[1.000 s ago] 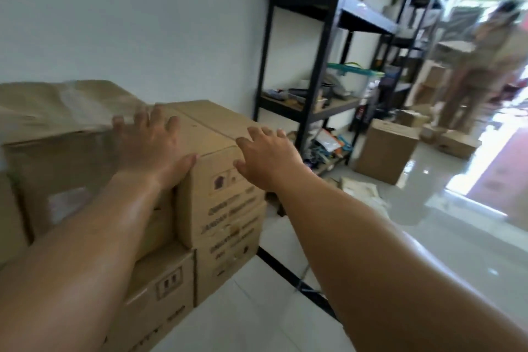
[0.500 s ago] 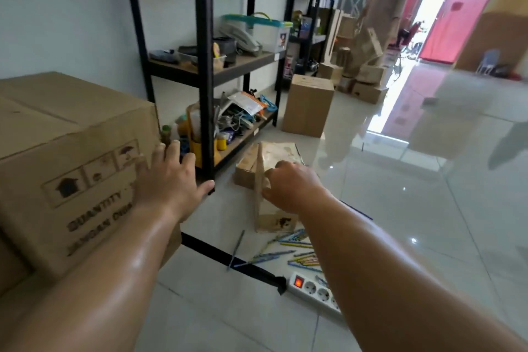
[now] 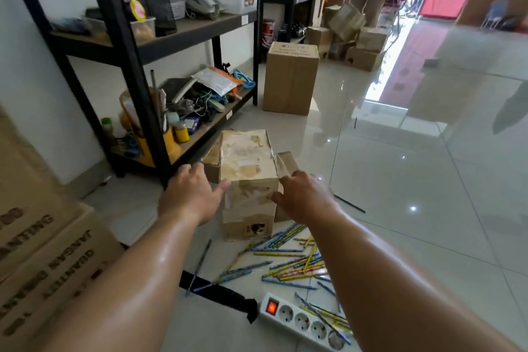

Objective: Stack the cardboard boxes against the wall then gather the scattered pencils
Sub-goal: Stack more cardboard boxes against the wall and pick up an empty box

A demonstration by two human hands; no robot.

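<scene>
A: We have the left hand [image 3: 190, 194] and the right hand [image 3: 303, 197] spread open either side of the worn box [image 3: 248, 180], which stands on the floor just in front of the rack [image 3: 125, 66]. The left thumb seems to touch its near top corner, the right fingertips rest on its front face; nothing is lifted yet, by our reading

B: Then we should slide both palms lower on the side walls and squeeze evenly, since the taped card looks soft and a loose flap sticks out to its right

A: Which way does it lie?

B: Upright, a tall block; its top runs lengthwise away from us, toward the big box [image 3: 290, 77] past the rack. The pencils [image 3: 288, 263] lie strewn just short of the worn box, so we step around them
</scene>
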